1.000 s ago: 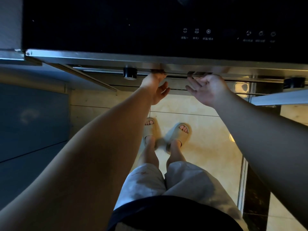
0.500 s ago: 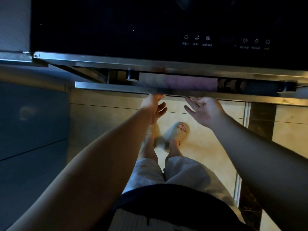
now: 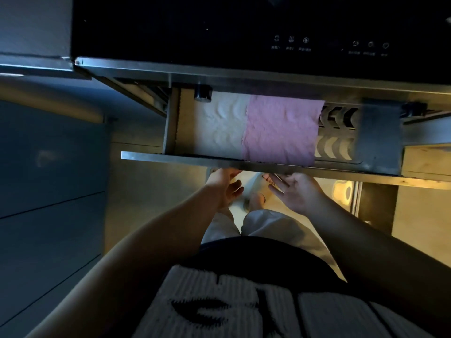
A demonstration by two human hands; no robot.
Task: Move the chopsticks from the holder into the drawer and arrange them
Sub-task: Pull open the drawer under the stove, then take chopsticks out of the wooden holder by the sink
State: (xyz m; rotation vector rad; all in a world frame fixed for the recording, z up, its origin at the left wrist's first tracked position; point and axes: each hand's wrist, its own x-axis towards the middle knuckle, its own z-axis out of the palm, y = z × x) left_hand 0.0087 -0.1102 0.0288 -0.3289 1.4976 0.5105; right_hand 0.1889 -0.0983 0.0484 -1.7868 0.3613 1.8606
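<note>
The steel drawer (image 3: 195, 157) under the black appliance stands pulled out toward me. Inside it lie a white cloth (image 3: 219, 125) and a pink cloth (image 3: 280, 130), beside a slotted metal rack (image 3: 334, 132) on the right. My left hand (image 3: 223, 187) reaches up to the drawer's front lip, its fingers hooked under the edge and hidden there. My right hand (image 3: 299, 192) is palm up just below the same lip, fingers fairly straight and pointing at the edge. No chopsticks or holder are in view.
The black appliance front (image 3: 244, 28) with touch controls (image 3: 290, 42) overhangs the drawer. Blue-grey cabinet doors (image 3: 48, 179) stand at the left. Below are the tiled floor (image 3: 151, 191), my legs and slippered feet (image 3: 255, 191).
The drawer has slid much farther out toward me, showing the cloths and the rack. Both hands came back with its front lip.
</note>
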